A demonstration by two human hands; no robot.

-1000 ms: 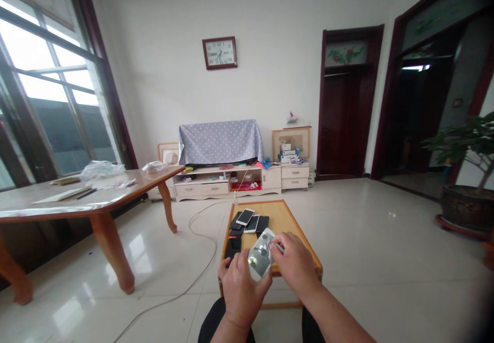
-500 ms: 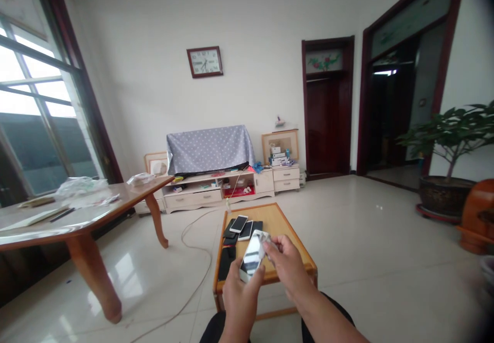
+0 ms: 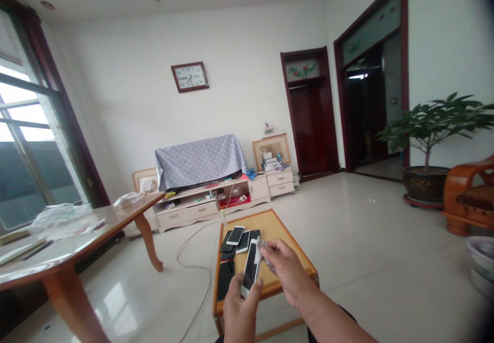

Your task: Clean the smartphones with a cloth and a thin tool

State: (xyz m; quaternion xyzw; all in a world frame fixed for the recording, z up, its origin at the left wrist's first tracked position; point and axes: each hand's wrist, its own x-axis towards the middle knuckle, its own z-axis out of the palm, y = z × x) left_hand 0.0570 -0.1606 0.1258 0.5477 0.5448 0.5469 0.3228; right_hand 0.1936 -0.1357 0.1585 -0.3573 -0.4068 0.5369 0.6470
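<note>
A white-framed smartphone (image 3: 250,264) with a dark screen is gripped by its lower end in my left hand (image 3: 242,302), thumb on the right edge and fingers on the left. My right hand (image 3: 287,266) pinches a crumpled whitish cloth or tissue (image 3: 264,254) against the upper right side of that phone. Beyond them, several other phones lie on a small wooden table (image 3: 287,240). Among these are a white phone (image 3: 235,235) resting on top of others and a large black phone (image 3: 226,280) near the left edge.
A bigger wooden table (image 3: 127,213) with plastic bags (image 3: 57,217) stands to the left. A cable (image 3: 208,281) runs over the tiled floor. Against the wall is a low white cabinet (image 3: 189,217). At right are a potted plant (image 3: 426,183) and a wooden chair (image 3: 459,193).
The view has tilted up and turned right. The phone's screen has gone from bright reflection to dark as it tilted. My right hand still holds the cloth at the phone's upper right side.
</note>
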